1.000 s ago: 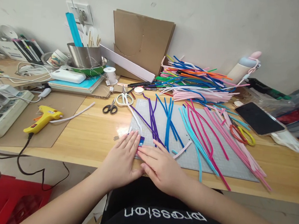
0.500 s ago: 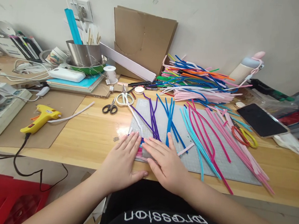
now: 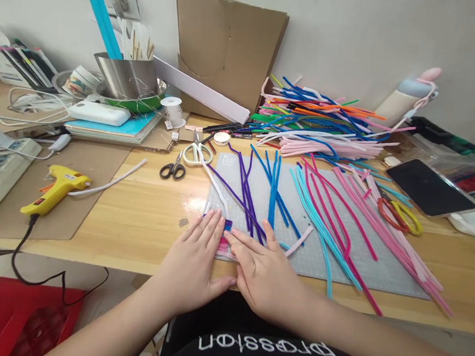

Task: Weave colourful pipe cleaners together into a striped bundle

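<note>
My left hand (image 3: 196, 254) lies palm down with its fingers stretched out over a small flat row of coloured pipe cleaner pieces at the near left edge of the grey cutting mat (image 3: 298, 243). Between my hands a purple and blue part and a pink part (image 3: 223, 246) of this row show; my palms hide the rest. My right hand (image 3: 263, 268) rests at the row's right side, fingers spread and partly bent. Its fingertips touch or nearly touch the pieces. Purple pipe cleaners (image 3: 245, 189) and a white pipe cleaner (image 3: 219, 185) lie just beyond my fingers.
Blue (image 3: 273, 192), light blue (image 3: 314, 214) and pink pipe cleaners (image 3: 389, 234) fan across the mat. Black scissors (image 3: 173, 168), white scissors (image 3: 198, 153) and red-yellow scissors (image 3: 401, 215) lie around it. A yellow glue gun (image 3: 55, 188) sits left, a phone (image 3: 432, 188) right. Behind is a pipe cleaner pile (image 3: 324, 124).
My right hand's fingers have bent more and the hand has shifted slightly down. My left hand stays flat. The view has moved slightly.
</note>
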Tool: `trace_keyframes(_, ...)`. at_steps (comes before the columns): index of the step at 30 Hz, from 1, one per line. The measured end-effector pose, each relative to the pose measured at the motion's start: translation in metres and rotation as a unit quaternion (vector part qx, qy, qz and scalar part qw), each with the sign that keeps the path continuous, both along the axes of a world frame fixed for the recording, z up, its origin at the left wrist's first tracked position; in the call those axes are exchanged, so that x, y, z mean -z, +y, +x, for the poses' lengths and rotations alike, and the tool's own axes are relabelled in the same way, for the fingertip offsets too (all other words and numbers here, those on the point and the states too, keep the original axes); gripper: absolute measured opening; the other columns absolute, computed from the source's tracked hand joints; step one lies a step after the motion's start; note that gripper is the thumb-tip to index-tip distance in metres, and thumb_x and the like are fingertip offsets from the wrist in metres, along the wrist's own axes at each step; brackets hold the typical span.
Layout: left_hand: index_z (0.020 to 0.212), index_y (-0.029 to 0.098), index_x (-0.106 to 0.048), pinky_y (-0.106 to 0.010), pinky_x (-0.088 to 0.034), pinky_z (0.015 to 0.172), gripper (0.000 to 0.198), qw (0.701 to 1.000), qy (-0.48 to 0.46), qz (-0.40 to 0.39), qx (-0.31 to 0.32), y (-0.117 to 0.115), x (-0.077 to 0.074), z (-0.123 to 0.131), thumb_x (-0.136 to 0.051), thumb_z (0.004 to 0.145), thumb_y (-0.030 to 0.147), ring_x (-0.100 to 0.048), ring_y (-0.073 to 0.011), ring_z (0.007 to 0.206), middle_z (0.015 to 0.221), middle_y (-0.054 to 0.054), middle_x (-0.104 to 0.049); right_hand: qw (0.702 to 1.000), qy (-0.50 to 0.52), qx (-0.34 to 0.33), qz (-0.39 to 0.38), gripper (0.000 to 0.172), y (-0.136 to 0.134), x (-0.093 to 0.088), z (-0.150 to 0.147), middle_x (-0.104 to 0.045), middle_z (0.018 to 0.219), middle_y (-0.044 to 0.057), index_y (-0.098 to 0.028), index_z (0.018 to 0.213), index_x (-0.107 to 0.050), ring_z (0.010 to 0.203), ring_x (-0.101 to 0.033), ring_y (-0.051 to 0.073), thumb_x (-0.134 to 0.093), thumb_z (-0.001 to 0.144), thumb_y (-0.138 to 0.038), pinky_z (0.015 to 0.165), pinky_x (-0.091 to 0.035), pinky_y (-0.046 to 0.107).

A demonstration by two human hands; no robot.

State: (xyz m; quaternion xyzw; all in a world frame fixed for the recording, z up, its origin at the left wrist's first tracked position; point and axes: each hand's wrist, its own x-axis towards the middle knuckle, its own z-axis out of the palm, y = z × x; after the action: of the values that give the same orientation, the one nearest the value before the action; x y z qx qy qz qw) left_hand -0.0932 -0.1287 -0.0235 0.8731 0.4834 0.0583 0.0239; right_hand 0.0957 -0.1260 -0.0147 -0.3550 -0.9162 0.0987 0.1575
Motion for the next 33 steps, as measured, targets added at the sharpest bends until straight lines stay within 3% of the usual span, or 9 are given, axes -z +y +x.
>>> trace_keyframes(4,0.143,0.009,-0.018,-0.041,-0.009,0.114,0.092,1.000,-0.003,-0.004,0.000,0.000,0.000,0.000,-0.027,0.077,0.072,-0.010,-0.0277,0.139,0.151,-0.013,-0.013,1.000,0.012,0.023,-0.002,0.042,0.000,-0.005,0.001,-0.054,0.128,0.012,-0.008,0.125,-0.047,0.129,-0.037,0.021,-0.038,0.085,-0.016,0.110,0.011,0.052)
trace_keyframes(11,0.144,0.009,-0.015,-0.040,-0.009,0.114,0.093,1.000,-0.001,-0.007,-0.005,0.000,0.000,-0.001,-0.027,0.077,0.073,-0.009,-0.0265,0.139,0.151,-0.014,-0.012,0.999,0.039,-0.028,-0.020,0.042,-0.003,-0.004,0.003,-0.055,0.127,0.011,-0.011,0.126,-0.046,0.127,-0.040,0.021,-0.040,0.084,-0.017,0.111,0.001,0.052)
trace_keyframes(15,0.144,0.009,-0.013,-0.040,-0.008,0.114,0.093,1.000,0.001,-0.006,-0.005,0.000,-0.001,-0.001,-0.027,0.077,0.072,-0.008,-0.0259,0.139,0.151,-0.013,-0.012,0.997,0.075,0.009,-0.006,0.025,0.000,-0.011,0.012,-0.066,0.105,0.008,-0.014,0.103,-0.057,0.114,-0.050,0.022,-0.041,0.084,-0.014,0.109,-0.006,0.054)
trace_keyframes(18,0.144,0.009,-0.013,-0.040,-0.008,0.114,0.093,1.000,-0.003,-0.004,-0.004,-0.001,-0.001,0.000,-0.027,0.077,0.072,-0.009,-0.0265,0.139,0.151,-0.013,-0.013,0.996,0.082,0.027,-0.022,0.015,0.001,-0.014,0.016,-0.064,0.094,0.006,-0.015,0.089,-0.057,0.096,-0.055,0.020,-0.042,0.085,-0.015,0.102,-0.025,0.049)
trace_keyframes(20,0.144,0.009,-0.014,-0.040,-0.009,0.114,0.093,1.000,-0.006,-0.002,-0.006,-0.001,-0.001,0.000,-0.027,0.077,0.072,-0.010,-0.0271,0.139,0.151,-0.013,-0.013,0.997,0.067,0.019,-0.045,0.015,0.002,-0.013,0.016,-0.062,0.096,0.006,-0.016,0.093,-0.057,0.091,-0.053,0.020,-0.044,0.085,-0.019,0.091,-0.037,0.042)
trace_keyframes(22,0.144,0.010,-0.013,-0.041,-0.010,0.113,0.092,1.000,-0.007,0.000,-0.006,-0.001,-0.001,0.000,-0.027,0.077,0.072,-0.011,-0.0274,0.139,0.151,-0.012,-0.014,0.997,0.044,0.013,-0.060,0.022,0.002,-0.011,0.013,-0.060,0.103,0.008,-0.016,0.105,-0.056,0.093,-0.051,0.021,-0.045,0.086,-0.020,0.084,-0.040,0.039)
trace_keyframes(26,0.144,0.010,-0.013,-0.041,-0.011,0.113,0.091,1.000,-0.005,0.002,-0.004,0.000,-0.001,0.000,-0.027,0.078,0.072,-0.011,-0.0276,0.138,0.151,-0.012,-0.014,0.997,-0.015,0.015,-0.069,0.037,0.006,-0.010,0.004,-0.057,0.107,0.009,-0.017,0.125,-0.047,0.093,-0.049,0.022,-0.041,0.089,-0.023,0.081,-0.040,0.038)
trace_keyframes(33,0.144,0.009,-0.010,-0.042,-0.009,0.114,0.095,1.000,-0.004,-0.003,-0.003,0.000,0.001,0.000,-0.028,0.076,0.073,-0.009,-0.0272,0.139,0.151,-0.014,-0.013,0.996,-0.056,0.045,-0.044,0.036,0.017,-0.012,0.000,-0.056,0.097,0.008,-0.019,0.124,-0.049,0.088,-0.048,0.022,-0.040,0.089,-0.023,0.077,-0.034,0.038)
